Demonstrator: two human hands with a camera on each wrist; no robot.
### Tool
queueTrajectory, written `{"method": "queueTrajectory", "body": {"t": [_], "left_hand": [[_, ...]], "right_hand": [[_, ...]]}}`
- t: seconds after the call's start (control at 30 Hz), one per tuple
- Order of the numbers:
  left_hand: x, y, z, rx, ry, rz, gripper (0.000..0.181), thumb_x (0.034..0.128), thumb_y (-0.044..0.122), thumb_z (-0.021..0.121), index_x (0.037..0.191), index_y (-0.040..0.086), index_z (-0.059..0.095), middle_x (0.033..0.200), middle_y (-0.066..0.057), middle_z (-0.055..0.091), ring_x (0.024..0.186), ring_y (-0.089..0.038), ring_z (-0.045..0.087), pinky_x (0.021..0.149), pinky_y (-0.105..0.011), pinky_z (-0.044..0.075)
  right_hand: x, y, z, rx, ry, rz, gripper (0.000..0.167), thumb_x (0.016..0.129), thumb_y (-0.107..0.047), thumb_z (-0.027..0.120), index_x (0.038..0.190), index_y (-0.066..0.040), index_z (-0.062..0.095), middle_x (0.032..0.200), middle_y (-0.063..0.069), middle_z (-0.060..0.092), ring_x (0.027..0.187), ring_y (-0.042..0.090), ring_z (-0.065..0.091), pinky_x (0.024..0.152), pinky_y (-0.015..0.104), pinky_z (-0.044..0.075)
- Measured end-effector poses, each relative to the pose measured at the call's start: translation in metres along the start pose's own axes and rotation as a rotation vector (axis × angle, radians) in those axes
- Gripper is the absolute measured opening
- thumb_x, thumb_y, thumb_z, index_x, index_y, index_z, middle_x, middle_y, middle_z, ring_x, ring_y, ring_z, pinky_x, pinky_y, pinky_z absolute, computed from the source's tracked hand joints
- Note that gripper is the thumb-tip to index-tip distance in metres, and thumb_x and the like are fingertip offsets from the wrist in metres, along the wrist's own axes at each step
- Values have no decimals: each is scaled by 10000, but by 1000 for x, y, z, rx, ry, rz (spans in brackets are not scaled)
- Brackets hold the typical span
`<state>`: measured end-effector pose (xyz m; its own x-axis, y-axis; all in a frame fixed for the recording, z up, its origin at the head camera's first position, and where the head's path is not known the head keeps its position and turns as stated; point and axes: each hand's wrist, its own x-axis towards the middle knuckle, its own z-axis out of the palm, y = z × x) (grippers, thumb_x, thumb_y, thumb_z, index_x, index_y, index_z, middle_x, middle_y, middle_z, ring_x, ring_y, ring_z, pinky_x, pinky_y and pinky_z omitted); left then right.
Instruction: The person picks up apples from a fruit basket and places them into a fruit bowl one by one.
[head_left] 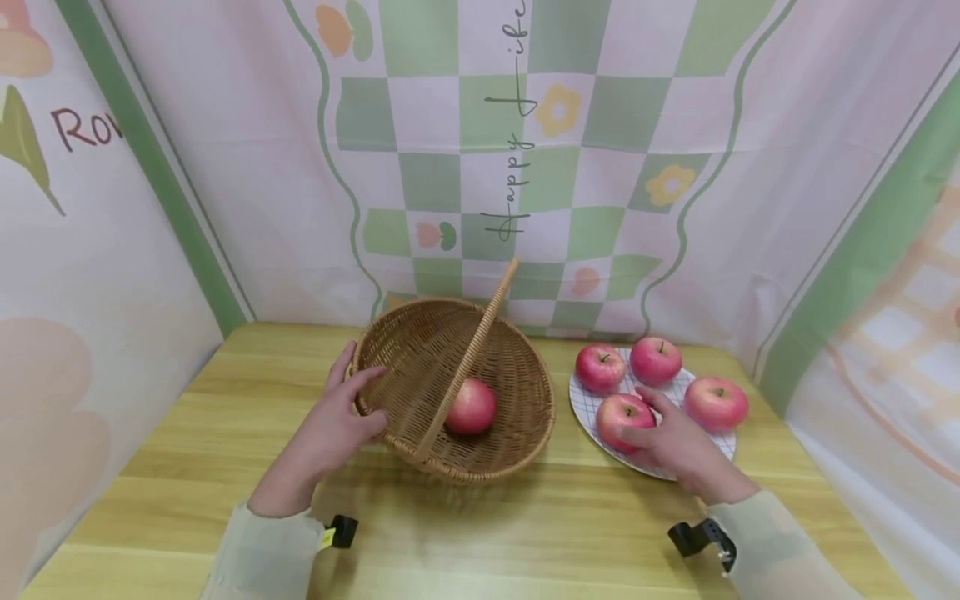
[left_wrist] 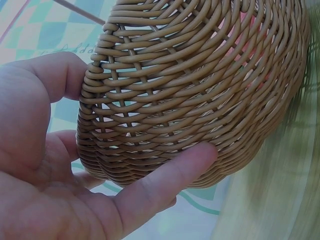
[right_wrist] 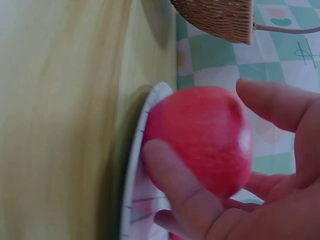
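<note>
A round wicker basket (head_left: pixel 420 350) with an arched handle (head_left: pixel 480 337) stands tilted on the table, its opening toward me. One red apple (head_left: pixel 471 408) lies inside it. My left hand (head_left: pixel 330 433) grips the basket's left rim; in the left wrist view a finger (left_wrist: pixel 167 187) lies along the woven outer wall. On the right, a white plate (head_left: pixel 585 408) with a grid pattern bears several red apples. My right hand (head_left: pixel 686 454) holds the nearest of them, a red apple (right_wrist: pixel 200 135), with fingers and thumb around its sides. This apple is still at the plate.
Behind the held apple are two apples, a left one (head_left: pixel 600 368) and a right one (head_left: pixel 656 361); another apple (head_left: pixel 716 403) sits at the plate's right edge. A printed cloth (head_left: pixel 495 175) hangs behind the wooden table (head_left: pixel 172 467), with more cloth at both sides.
</note>
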<state>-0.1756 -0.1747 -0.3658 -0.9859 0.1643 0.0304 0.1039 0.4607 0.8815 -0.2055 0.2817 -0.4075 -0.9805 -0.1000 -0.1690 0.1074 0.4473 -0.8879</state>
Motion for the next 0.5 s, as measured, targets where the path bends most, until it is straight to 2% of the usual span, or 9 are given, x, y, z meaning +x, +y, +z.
{"method": "queueTrajectory", "body": {"t": [0.07, 0.13, 0.23, 0.27, 0.33, 0.4, 0.43, 0.5], "left_hand": [[0, 0, 0, 5, -2, 0, 670, 860, 22, 590, 1504, 92, 419, 1629, 64, -168, 496, -133, 396, 525, -316, 508], [0, -1, 0, 3, -3, -1, 671, 859, 20, 589, 1505, 86, 417, 1628, 64, -172, 494, -131, 389, 519, -312, 502], [0, -1, 0, -4, -6, -3, 670, 858, 17, 587, 1503, 73, 415, 1627, 66, -175, 496, -135, 386, 521, -314, 504], [0, -1, 0, -6, -5, -2, 669, 857, 17, 586, 1502, 69, 415, 1627, 66, -175, 497, -138, 383, 523, -318, 507], [0, -1, 0, -10, -8, 0, 666, 860, 17, 585, 1502, 60, 412, 1626, 65, -177, 501, -144, 390, 544, -336, 523], [0, -1, 0, -15, -9, 3, 659, 865, 20, 588, 1500, 58, 415, 1627, 64, -176, 509, -153, 410, 579, -371, 545], [0, -1, 0, -16, -9, 5, 656, 867, 21, 589, 1499, 58, 416, 1627, 62, -175, 514, -158, 421, 599, -391, 554], [1, -1, 0, -22, -9, 8, 654, 869, 21, 590, 1498, 56, 416, 1627, 61, -175, 523, -167, 438, 625, -422, 562]], "right_hand": [[-1, -4, -3, -8, -6, 14, 990, 883, -184, 762, 1593, -43, 87, 1401, 315, 387, 828, 274, 634, 711, 375, 584], [-3, -9, -6, -51, -10, 28, 1004, 882, -212, 764, 1599, -63, 77, 1400, 325, 382, 810, 288, 640, 709, 386, 584], [-5, -20, -11, -149, -14, 37, 1028, 893, -294, 750, 1595, -47, 42, 1475, 352, 275, 988, 358, 607, 776, 447, 574], [-6, -24, -13, -213, -2, 24, 1038, 893, -329, 744, 1591, -31, 36, 1499, 358, 239, 1087, 405, 566, 845, 494, 546], [-7, -34, -13, -358, 64, -41, 1044, 887, -385, 740, 1585, -10, 61, 1526, 363, 195, 1220, 492, 453, 930, 603, 464], [-9, -46, -9, -473, 163, -142, 1021, 880, -376, 745, 1585, -10, 103, 1544, 362, 158, 1290, 559, 346, 958, 699, 373], [-11, -52, -6, -509, 209, -200, 1003, 875, -364, 751, 1586, -21, 132, 1551, 350, 153, 1300, 575, 321, 964, 725, 341], [-13, -64, 5, -508, 264, -316, 967, 865, -327, 773, 1590, -64, 192, 1575, 301, 158, 1314, 560, 322, 966, 724, 343]]}}
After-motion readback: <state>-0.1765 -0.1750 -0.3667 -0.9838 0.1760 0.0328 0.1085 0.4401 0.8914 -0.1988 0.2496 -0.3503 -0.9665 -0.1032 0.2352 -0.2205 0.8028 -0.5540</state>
